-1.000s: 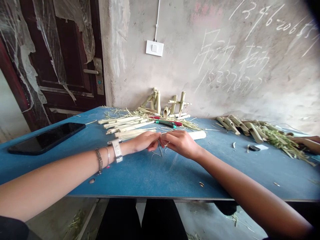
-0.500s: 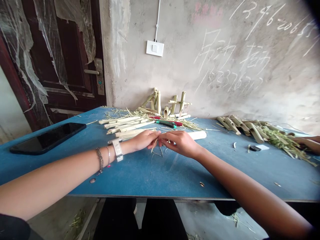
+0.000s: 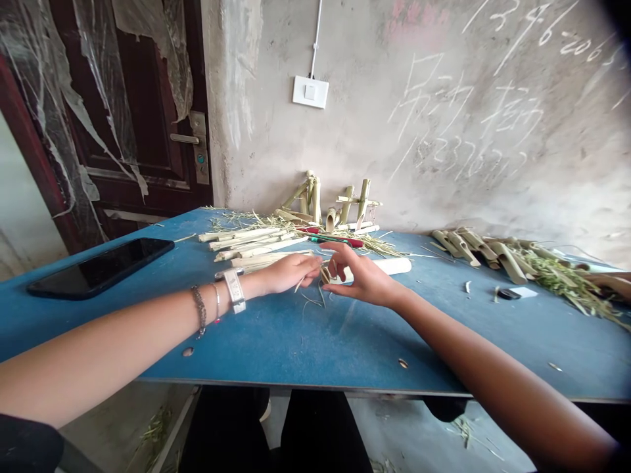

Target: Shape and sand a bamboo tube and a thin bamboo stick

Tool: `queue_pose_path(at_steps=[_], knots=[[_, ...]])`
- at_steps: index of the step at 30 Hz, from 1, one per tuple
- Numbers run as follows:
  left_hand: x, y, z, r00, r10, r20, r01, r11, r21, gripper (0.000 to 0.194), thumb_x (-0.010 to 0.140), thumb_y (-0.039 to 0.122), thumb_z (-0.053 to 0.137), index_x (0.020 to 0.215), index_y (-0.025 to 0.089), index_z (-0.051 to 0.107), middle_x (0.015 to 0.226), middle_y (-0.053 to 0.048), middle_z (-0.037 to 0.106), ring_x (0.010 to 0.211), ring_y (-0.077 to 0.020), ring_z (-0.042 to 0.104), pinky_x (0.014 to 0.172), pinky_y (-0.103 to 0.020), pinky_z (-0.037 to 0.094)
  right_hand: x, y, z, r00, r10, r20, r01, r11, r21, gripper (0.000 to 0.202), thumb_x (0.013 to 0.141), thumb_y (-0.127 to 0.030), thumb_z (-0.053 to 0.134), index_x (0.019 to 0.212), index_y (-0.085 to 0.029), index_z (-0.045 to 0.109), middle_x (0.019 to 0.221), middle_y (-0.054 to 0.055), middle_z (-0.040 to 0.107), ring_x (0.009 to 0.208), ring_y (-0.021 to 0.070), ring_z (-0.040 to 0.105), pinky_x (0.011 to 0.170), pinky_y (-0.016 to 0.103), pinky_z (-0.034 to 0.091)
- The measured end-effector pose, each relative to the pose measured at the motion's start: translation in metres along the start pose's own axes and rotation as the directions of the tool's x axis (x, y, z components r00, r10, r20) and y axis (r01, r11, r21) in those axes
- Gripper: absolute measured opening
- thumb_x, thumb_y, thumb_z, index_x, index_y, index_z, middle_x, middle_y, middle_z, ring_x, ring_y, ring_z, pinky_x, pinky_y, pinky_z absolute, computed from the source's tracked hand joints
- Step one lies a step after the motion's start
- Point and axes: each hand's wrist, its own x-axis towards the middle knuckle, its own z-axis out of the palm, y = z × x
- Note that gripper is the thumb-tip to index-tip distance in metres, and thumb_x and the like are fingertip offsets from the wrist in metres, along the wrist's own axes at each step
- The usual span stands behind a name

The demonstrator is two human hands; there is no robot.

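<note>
A thin plant strip (image 3: pixel 299 284) pokes out beneath my left hand (image 3: pixel 294 273), whose fingers are closed on it. Just to the right, my right hand (image 3: pixel 357 276) has its thumb and fingers spread in a curve around the near end of a pale thick stalk (image 3: pixel 394 265) lying on the blue table (image 3: pixel 296 348). Nothing is visibly gripped in the right hand. Peeled stalks (image 3: pixel 251 244) lie in a row behind my left hand. Red and green handled tools (image 3: pixel 348 242) rest among shavings behind my right hand.
Upright stalk pieces (image 3: pixel 315 197) stand by the wall. A black phone (image 3: pixel 101 266) lies at the left. Cut stalks (image 3: pixel 461 246), leafy scraps (image 3: pixel 562 276) and a black-and-white object (image 3: pixel 510 293) are at the right, near another person's hand (image 3: pixel 608 282).
My right hand has parted from my left and its fingers have opened, uncovering the stalk's near end. The view has shifted slightly.
</note>
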Motion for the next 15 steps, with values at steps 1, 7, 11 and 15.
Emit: queue_pose_path(at_steps=[1, 7, 11, 15], knots=[[-0.0001, 0.0007, 0.0011, 1.000, -0.008, 0.012, 0.008, 1.000, -0.007, 0.043, 0.089, 0.048, 0.033, 0.061, 0.016, 0.035, 0.054, 0.005, 0.030, 0.047, -0.0058, 0.026, 0.046, -0.023, 0.022, 0.0002, 0.0008, -0.0010, 1.000, -0.007, 0.024, 0.007, 1.000, 0.005, 0.066, 0.077, -0.040, 0.058, 0.131, -0.018, 0.025, 0.072, -0.001, 0.054, 0.063, 0.0124, 0.051, 0.057, 0.023, 0.040], [-0.0004, -0.0032, 0.0042, 0.995, -0.044, 0.094, 0.049, 0.998, -0.051, 0.044, 0.084, 0.055, 0.040, 0.067, 0.014, 0.044, 0.052, 0.007, 0.027, 0.044, -0.0055, 0.025, 0.042, -0.022, 0.021, 0.0010, 0.0006, -0.0011, 0.989, -0.043, 0.143, 0.043, 0.999, 0.004, 0.075, 0.074, -0.047, 0.060, 0.134, -0.020, 0.024, 0.076, 0.001, 0.055, 0.066, 0.0141, 0.053, 0.060, 0.026, 0.042], [-0.0007, -0.0071, 0.0021, 0.994, -0.069, 0.089, 0.068, 0.998, 0.019, 0.045, 0.084, 0.055, 0.040, 0.069, 0.013, 0.048, 0.050, 0.006, 0.033, 0.041, -0.0054, 0.030, 0.041, -0.022, 0.023, 0.0016, -0.0011, -0.0010, 0.988, -0.042, 0.146, 0.040, 0.999, 0.015, 0.071, 0.073, -0.048, 0.060, 0.131, -0.020, 0.030, 0.075, 0.001, 0.056, 0.067, 0.0144, 0.054, 0.062, 0.027, 0.043], [-0.0012, -0.0068, 0.0013, 0.994, -0.076, 0.079, 0.070, 0.995, 0.077, 0.046, 0.084, 0.055, 0.040, 0.060, 0.015, 0.041, 0.047, 0.005, 0.036, 0.040, -0.0053, 0.031, 0.041, -0.022, 0.024, 0.0021, -0.0028, -0.0026, 0.991, -0.028, 0.131, 0.018, 0.997, 0.077, 0.065, 0.072, -0.047, 0.063, 0.124, -0.019, 0.035, 0.084, 0.003, 0.059, 0.068, 0.0139, 0.054, 0.063, 0.027, 0.044]])
